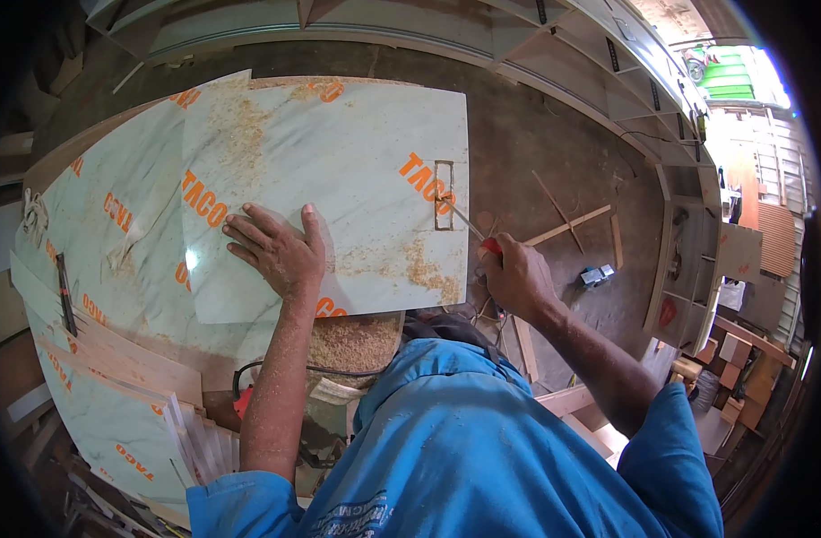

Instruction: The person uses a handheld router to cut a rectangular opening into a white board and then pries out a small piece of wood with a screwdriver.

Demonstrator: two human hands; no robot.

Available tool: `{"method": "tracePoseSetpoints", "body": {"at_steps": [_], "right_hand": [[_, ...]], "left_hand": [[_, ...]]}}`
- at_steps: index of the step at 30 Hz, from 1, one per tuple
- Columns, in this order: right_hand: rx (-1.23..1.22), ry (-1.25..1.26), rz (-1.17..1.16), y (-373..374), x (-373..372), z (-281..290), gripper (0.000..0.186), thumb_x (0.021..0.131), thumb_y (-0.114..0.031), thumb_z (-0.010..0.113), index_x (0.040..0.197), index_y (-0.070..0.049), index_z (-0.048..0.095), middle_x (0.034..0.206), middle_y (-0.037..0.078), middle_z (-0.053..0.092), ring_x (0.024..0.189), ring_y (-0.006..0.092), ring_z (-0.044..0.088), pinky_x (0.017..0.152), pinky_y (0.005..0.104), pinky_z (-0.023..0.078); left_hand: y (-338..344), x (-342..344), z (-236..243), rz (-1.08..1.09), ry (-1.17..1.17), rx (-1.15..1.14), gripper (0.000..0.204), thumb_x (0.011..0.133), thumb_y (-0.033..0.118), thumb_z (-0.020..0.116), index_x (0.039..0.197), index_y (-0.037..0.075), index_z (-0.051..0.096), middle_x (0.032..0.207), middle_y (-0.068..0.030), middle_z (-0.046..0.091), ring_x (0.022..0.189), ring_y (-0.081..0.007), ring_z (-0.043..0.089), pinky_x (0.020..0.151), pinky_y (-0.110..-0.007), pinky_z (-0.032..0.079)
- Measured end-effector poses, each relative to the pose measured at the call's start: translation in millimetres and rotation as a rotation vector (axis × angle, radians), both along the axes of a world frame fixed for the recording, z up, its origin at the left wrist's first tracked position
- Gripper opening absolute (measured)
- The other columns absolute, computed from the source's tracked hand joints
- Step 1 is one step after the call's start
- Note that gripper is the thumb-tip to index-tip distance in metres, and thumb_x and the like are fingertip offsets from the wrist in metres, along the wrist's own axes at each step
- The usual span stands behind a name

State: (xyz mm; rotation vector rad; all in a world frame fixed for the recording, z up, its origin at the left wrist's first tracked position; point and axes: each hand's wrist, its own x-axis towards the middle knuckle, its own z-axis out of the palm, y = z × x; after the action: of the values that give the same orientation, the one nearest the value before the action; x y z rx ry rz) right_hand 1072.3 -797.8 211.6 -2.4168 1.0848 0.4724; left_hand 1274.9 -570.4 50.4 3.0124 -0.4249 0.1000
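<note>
My left hand lies flat with spread fingers on a white marble-patterned panel that carries orange print. My right hand is closed around the red handle of a screwdriver-like tool, just off the panel's right edge. Its thin metal shaft reaches left over the panel, and the tip meets a narrow rectangular outline cut near that edge. Whether the tip is a flat blade or a chisel edge cannot be made out. Sawdust is scattered over the panel below the cutout and at its upper left.
Another marble-patterned board lies under the panel to the left, with a dark slim tool on it. Cut boards stand at lower left. Wood strips and a small blue-grey object lie on the floor at right. Cabinet frames stand beyond.
</note>
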Motion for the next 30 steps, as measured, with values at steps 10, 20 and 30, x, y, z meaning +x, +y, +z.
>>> {"method": "tracePoseSetpoints", "body": {"at_steps": [10, 20, 30], "right_hand": [[-0.104, -0.149, -0.068, 24, -25, -26, 0.026, 0.097, -0.027, 0.059, 0.098, -0.001, 0.061, 0.091, 0.027, 0.067, 0.085, 0.0471, 0.066, 0.075, 0.0561, 0.051], [-0.142, -0.225, -0.121, 53, -39, -62, 0.030, 0.101, -0.029, 0.056, 0.112, -0.001, 0.056, 0.095, 0.029, 0.067, 0.085, 0.0490, 0.068, 0.073, 0.0573, 0.053], [-0.037, -0.046, 0.003, 2, -46, 32, 0.031, 0.090, -0.030, 0.065, 0.106, -0.004, 0.066, 0.098, 0.025, 0.071, 0.096, 0.0437, 0.068, 0.083, 0.0518, 0.052]], "left_hand": [[-1, -4, -3, -0.010, -0.032, -0.008, 0.099, 0.101, 0.067, 0.030, 0.155, -0.015, 0.016, 0.157, -0.0453, 0.011, 0.151, -0.0560, 0.007, 0.123, -0.062, 0.007], [-2, -6, -6, 0.014, -0.040, -0.002, 0.099, 0.100, 0.069, 0.031, 0.155, -0.012, 0.019, 0.157, -0.0424, 0.016, 0.151, -0.0543, 0.011, 0.123, -0.060, 0.009], [0, -3, 6, 0.048, -0.050, -0.048, 0.098, 0.098, 0.068, 0.036, 0.154, -0.012, 0.023, 0.157, -0.0399, 0.020, 0.151, -0.0522, 0.013, 0.124, -0.059, 0.009]]}}
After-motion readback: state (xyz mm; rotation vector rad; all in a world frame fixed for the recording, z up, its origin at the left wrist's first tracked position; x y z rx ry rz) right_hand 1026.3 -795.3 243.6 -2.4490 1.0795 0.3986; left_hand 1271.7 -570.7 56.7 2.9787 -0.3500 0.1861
